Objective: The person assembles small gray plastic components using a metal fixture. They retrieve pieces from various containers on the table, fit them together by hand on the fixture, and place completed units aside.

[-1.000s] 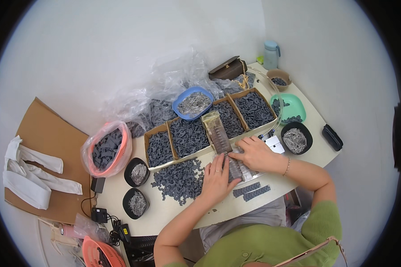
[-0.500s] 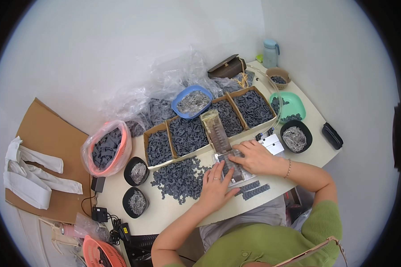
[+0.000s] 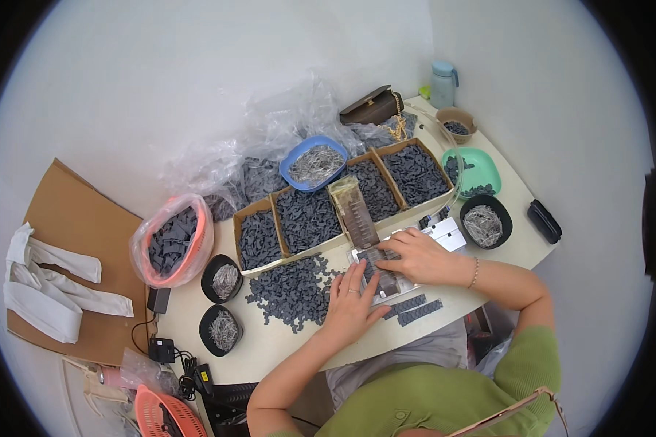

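Both hands [image 3: 348,309] [image 3: 424,260] loosely spread atop jig [image 3: 390,284] w/ middle hidden; can't tell grip.

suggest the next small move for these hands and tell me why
Probably a light press with the right hand on the block, while the left hand steadies its left side: both hands appear to rest on it, the left one spread along that side.

The left forearm [image 3: 295,373] slants up to a palm-down left hand [image 3: 348,312], fingers [image 3: 354,282] extended and parted, thumb [image 3: 378,315] angled out. The right forearm [image 3: 506,282] runs leftward from a bent elbow [image 3: 541,304]; the right hand [image 3: 424,260], palm down with fingers slightly curled, is near the left.
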A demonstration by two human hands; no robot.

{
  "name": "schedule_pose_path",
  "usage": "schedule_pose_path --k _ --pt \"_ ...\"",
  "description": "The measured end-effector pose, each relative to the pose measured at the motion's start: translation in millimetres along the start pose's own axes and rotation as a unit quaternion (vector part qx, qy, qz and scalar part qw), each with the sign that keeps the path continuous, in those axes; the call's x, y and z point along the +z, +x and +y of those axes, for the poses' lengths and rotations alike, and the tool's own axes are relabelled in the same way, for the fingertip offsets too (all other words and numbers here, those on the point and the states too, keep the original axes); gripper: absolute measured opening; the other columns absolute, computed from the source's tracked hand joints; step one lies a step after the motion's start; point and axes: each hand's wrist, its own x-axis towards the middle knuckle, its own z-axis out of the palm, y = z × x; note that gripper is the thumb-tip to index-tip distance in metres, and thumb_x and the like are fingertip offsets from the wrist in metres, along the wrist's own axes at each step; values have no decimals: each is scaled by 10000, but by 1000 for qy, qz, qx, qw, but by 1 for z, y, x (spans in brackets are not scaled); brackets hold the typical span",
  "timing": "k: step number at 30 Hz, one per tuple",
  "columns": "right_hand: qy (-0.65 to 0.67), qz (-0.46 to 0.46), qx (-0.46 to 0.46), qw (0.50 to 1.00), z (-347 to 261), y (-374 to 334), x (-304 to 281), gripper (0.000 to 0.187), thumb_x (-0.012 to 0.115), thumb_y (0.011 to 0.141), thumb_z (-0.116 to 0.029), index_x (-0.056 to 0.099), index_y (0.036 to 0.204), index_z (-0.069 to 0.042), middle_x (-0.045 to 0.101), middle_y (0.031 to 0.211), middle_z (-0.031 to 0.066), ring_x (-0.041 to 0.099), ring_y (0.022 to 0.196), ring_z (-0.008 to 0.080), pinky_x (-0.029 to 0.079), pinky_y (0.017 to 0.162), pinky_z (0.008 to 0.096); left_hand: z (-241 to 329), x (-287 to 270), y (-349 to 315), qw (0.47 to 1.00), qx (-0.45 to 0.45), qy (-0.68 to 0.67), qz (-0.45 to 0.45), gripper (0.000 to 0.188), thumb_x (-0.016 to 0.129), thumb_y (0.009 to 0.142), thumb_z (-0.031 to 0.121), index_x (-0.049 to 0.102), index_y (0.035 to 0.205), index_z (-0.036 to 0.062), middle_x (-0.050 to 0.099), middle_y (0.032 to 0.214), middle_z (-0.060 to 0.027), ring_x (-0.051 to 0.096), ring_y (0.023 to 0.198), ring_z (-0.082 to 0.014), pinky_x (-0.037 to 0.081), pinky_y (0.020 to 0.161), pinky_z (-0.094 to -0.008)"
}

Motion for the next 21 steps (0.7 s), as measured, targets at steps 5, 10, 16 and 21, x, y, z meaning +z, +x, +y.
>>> schedule_pose_path --k 5,10,16,21 --pt "-18 -46 -47 998 21 0 -7 375 618 743 -161 696 1108 -198 553 1217 80 531 1026 218 405 857 359 0 -1 3 999 2 33 10 670 674 802 439 497 1308 36 333 1422 -261 328 1318 -408 268 1039 -544" --pt "5 -58 -85 995 27 6 -8 399 619 748 -137 693 1132 -218 544 1245 83 527 1057 215 405 879 352 -1 1 7 998 1 66 18 690 660 802 468 492 1319 42 343 1420 -256 338 1318 -395 275 1034 -546" --pt "120 -80 -71 987 39 18 -4 356 627 731 -66 717 1057 -177 558 1208 90 506 1098 247 408 872 367 0 0 7 997 2 76 20 715 660 799 478 482 1326 30 330 1432 -249 326 1329 -383 267 1038 -545" --pt "123 12 82 989 48 51 -8 432 622 791 -96 597 1222 -108 556 1185 129 502 1102 283 405 898 392 -4 -3 -2 999 -18 43 15 730 661 808 458 451 1339 4 314 1438 -252 311 1335 -389 244 1050 -537"
